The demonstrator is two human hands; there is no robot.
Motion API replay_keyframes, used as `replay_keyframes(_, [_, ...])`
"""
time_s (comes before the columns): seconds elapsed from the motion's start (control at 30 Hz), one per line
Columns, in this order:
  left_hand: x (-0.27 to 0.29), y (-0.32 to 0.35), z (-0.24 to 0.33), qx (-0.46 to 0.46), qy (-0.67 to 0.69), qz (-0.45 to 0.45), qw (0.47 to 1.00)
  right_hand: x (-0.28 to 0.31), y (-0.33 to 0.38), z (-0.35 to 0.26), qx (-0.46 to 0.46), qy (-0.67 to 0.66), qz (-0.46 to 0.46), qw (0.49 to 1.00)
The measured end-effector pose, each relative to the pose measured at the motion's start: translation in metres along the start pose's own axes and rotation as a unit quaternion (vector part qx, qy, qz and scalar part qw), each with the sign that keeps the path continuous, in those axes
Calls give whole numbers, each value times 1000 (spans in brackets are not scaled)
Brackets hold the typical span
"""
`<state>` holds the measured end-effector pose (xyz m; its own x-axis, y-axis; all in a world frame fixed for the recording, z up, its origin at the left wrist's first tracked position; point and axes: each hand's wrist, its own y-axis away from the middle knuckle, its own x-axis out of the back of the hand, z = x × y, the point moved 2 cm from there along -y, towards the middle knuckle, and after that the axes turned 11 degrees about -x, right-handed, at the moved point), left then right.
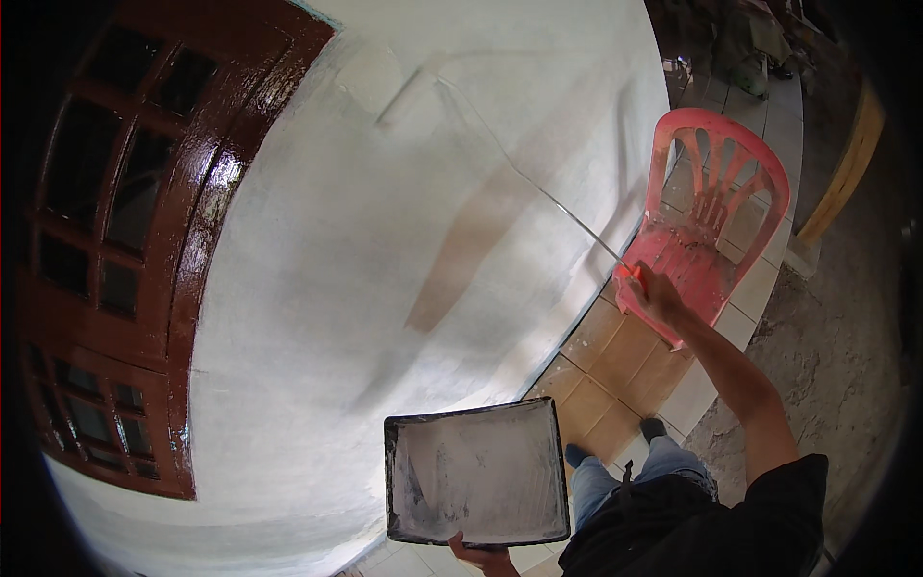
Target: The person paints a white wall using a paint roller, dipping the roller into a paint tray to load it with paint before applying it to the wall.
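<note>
While the right hand (658, 296) squeezes the red handle (632, 273) of a paint roller (577, 222), the left hand (481, 556) grips the near edge of a black paint tray (481, 466). The roller's thin metal rod reaches up and to the left over the white wall (298, 308). Its far end is a bit blurry, so I can't tell if it touches the wall. The tray is low in the middle of the view, just beside the person's legs (596, 489), and pale paint is smeared inside it. A dirty pink-red chair (673, 255) stands by the wall, right next to the right hand. Off to the left is a shiny brown door (181, 288) with small dark panes. Below, the person's feet (654, 428) are on the tiled floor (601, 361).
</note>
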<state>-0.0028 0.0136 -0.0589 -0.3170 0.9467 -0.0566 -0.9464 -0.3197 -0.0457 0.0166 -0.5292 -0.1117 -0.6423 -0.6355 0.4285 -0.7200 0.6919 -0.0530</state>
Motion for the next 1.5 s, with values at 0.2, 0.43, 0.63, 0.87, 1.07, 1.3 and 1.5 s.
replay_keyframes(0.2, [-8, 3, 4, 56, 124, 21, 991, 8, -25, -48, 49, -5, 39, 998])
replay_keyframes(0.43, [1, -1, 0, 45, 52, 38, 997, -17, 21, 13, 24, 8, -5, 1000])
replay_keyframes(0.63, [-19, 9, 17, 87, 175, -1, 981, -26, 40, 37, -29, 112, -10, 993])
replay_keyframes(0.87, [-27, 10, 26, 95, 145, 27, 984, -6, 8, -23, -17, 65, 21, 998])
replay_keyframes(1.07, [-16, 7, 20, 111, 150, 30, 982, -25, 43, -5, 25, 31, 32, 999])
replay_keyframes(1.3, [-18, 12, 17, 96, 171, 38, 980, -41, 76, 17, -13, 54, -14, 998])
replay_keyframes(1.5, [-7, 5, 3, 90, 184, 25, 978, -9, 48, -30, -14, 68, 6, 998])
